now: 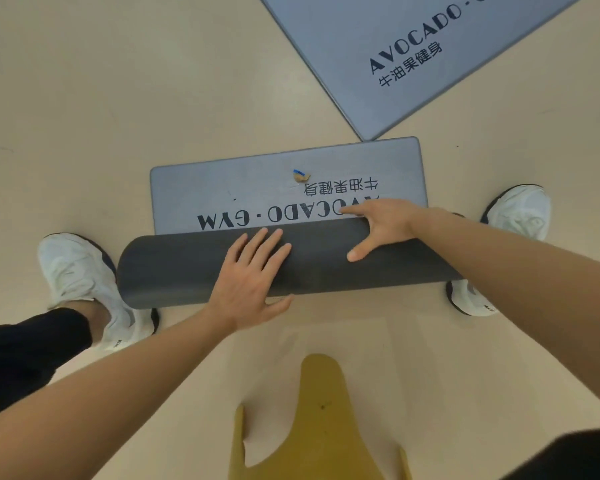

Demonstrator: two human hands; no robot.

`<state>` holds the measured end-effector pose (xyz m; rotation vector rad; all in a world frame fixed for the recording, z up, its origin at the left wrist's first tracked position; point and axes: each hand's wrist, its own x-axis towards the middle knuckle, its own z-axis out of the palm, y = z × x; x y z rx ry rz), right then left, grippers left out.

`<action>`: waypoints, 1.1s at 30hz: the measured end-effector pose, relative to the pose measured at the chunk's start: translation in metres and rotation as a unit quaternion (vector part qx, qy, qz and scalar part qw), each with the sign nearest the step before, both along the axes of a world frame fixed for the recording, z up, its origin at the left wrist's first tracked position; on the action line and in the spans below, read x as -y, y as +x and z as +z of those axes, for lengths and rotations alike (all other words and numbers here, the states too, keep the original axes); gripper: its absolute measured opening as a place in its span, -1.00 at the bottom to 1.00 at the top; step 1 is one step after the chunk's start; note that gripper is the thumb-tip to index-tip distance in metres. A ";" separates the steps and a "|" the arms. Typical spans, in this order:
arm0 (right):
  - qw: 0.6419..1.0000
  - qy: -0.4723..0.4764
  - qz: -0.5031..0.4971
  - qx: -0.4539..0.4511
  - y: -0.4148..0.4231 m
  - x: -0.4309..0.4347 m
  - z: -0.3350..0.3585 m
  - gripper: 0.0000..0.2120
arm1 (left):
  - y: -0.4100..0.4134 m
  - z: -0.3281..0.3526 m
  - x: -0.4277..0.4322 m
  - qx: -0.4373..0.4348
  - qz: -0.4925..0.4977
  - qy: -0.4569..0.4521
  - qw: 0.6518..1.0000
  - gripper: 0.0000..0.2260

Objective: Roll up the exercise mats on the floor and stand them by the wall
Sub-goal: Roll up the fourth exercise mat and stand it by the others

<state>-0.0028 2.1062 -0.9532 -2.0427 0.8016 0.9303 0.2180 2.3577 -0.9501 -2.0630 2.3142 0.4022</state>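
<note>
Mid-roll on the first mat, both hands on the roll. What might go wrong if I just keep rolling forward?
A small scrap lies on the unrolled part of the mat; it would likely get wound into the roll.
The second mat has a corner nearly meeting the far edge, so the roll may bump it.
The left hand and right hand only press flat, so the roll might spring loose if lifted.

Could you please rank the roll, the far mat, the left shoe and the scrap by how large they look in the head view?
Largest, unranked: far mat and roll, which look alike here, and the frame cuts the mat off.
Then: left shoe.
Smallest: scrap.
</note>
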 end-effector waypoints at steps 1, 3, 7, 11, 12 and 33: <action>1.000 -0.014 -0.022 0.003 0.001 0.006 -0.001 0.17 | 0.000 -0.003 0.000 0.020 0.007 0.001 1.000 -0.21; 0.998 -0.052 -0.047 0.008 0.003 0.016 -0.003 0.15 | 0.005 -0.006 0.008 0.044 0.015 -0.002 0.999 -0.20; 0.986 -0.153 -0.042 0.047 0.009 0.022 0.003 -0.04 | 0.020 -0.010 0.041 0.048 0.015 0.012 0.999 -0.21; 0.940 -0.284 -0.048 0.184 0.017 -0.009 0.007 -0.34 | 0.038 -0.011 0.077 0.027 0.029 0.045 0.998 -0.21; 0.918 -0.318 -0.038 0.235 0.023 -0.024 0.004 -0.37 | 0.043 -0.009 0.089 0.018 0.033 0.057 0.998 -0.23; 0.977 -0.189 -0.022 0.098 0.122 0.044 0.002 -0.07 | 0.125 -0.021 0.023 0.061 0.289 -0.056 0.954 -0.41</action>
